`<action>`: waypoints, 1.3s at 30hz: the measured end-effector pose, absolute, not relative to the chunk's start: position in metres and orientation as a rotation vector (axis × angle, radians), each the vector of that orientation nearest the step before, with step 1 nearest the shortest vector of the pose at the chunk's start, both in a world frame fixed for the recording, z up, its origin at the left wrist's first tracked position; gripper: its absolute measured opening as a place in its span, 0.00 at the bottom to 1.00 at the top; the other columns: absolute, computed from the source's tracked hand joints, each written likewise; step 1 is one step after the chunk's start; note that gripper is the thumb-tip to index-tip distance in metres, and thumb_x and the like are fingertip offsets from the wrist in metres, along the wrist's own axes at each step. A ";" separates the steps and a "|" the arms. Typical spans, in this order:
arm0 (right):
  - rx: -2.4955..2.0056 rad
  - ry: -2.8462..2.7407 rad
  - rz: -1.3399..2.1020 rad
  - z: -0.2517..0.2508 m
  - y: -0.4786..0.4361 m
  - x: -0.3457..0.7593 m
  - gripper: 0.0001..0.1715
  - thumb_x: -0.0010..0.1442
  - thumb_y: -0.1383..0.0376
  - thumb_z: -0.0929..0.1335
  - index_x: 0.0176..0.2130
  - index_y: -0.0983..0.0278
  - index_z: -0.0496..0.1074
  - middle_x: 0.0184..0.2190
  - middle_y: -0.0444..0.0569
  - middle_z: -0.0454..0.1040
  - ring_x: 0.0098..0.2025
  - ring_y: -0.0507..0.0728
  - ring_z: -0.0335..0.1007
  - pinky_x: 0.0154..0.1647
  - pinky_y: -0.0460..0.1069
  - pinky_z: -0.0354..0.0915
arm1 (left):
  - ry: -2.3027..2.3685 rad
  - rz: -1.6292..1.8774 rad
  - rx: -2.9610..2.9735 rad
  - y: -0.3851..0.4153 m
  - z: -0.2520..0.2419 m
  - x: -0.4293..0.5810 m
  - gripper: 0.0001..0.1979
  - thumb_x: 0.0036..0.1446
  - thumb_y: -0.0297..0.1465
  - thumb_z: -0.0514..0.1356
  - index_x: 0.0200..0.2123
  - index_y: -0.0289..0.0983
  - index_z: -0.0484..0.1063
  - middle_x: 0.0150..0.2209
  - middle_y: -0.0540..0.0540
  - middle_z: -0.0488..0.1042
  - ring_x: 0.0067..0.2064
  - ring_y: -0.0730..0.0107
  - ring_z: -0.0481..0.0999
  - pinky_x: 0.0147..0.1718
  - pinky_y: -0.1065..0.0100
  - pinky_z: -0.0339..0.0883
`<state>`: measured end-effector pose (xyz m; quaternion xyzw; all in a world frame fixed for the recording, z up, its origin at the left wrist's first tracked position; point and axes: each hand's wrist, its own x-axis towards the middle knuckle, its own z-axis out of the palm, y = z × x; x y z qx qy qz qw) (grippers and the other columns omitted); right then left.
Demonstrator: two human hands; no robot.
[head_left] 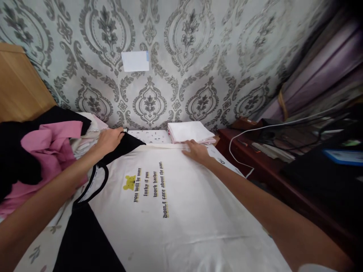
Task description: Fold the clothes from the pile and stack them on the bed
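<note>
Head view, the only one. We find the white shirt [193, 189] spread face up across a patterned cover [35, 249], collar [106, 177] to our left, body running to the right. Printed lettering [155, 183] and a yellow bear [129, 183] sit on its front, seen sideways.

Step in hand, our judgement: handling the shirt's far side, with the cloth being held straight or set flat. The next move, we think, calls for a sure hold at both contact points, worked in unison so that the front does not bunch; slight creases show in the body nearer us.

Left hand [110, 140]: fingers curled in and clamped on the end of the far black sleeve [129, 145], beside the heap of clothes [59, 138]. We see no gap between fingers and cloth.

Right hand [197, 152]: fingers bent, little spread, tips touching the far side edge of the shirt just in front of the folded white cloth [190, 131]. Whether thumb and fingers pinch the edge or merely press it, we cannot tell. The two hands stand well apart, a stretch of the far edge between them.
</note>
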<state>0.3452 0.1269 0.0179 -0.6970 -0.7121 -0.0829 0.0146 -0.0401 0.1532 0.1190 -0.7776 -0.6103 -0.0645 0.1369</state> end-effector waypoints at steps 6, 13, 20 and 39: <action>-2.364 -2.170 -0.297 0.019 0.144 0.344 0.23 0.67 0.75 0.55 0.54 0.68 0.71 0.51 0.64 0.73 0.46 0.64 0.76 0.40 0.53 0.67 | -1.764 -0.218 -2.212 0.155 0.138 -0.037 0.18 0.68 0.36 0.47 0.51 0.40 0.74 0.43 0.39 0.80 0.47 0.49 0.78 0.43 0.59 0.67; -2.408 -2.054 -0.349 0.024 0.134 0.351 0.23 0.69 0.72 0.55 0.55 0.68 0.70 0.50 0.64 0.75 0.45 0.65 0.76 0.38 0.53 0.66 | -1.749 -0.180 -2.216 0.140 0.148 -0.036 0.18 0.68 0.36 0.48 0.49 0.39 0.74 0.42 0.39 0.80 0.47 0.49 0.78 0.43 0.59 0.66; -2.350 -2.071 -0.404 0.036 0.096 0.354 0.21 0.69 0.69 0.55 0.53 0.67 0.71 0.51 0.60 0.75 0.45 0.63 0.76 0.36 0.51 0.63 | -1.716 -0.001 -2.295 0.076 0.135 -0.040 0.17 0.69 0.35 0.47 0.48 0.38 0.73 0.40 0.38 0.80 0.42 0.48 0.80 0.37 0.59 0.67; -2.197 -2.133 -0.358 0.023 0.048 0.362 0.15 0.68 0.68 0.59 0.45 0.66 0.74 0.45 0.56 0.77 0.46 0.61 0.73 0.36 0.51 0.61 | -1.826 0.194 -2.375 -0.008 0.090 -0.055 0.17 0.70 0.36 0.49 0.43 0.37 0.76 0.42 0.41 0.80 0.42 0.50 0.81 0.33 0.61 0.69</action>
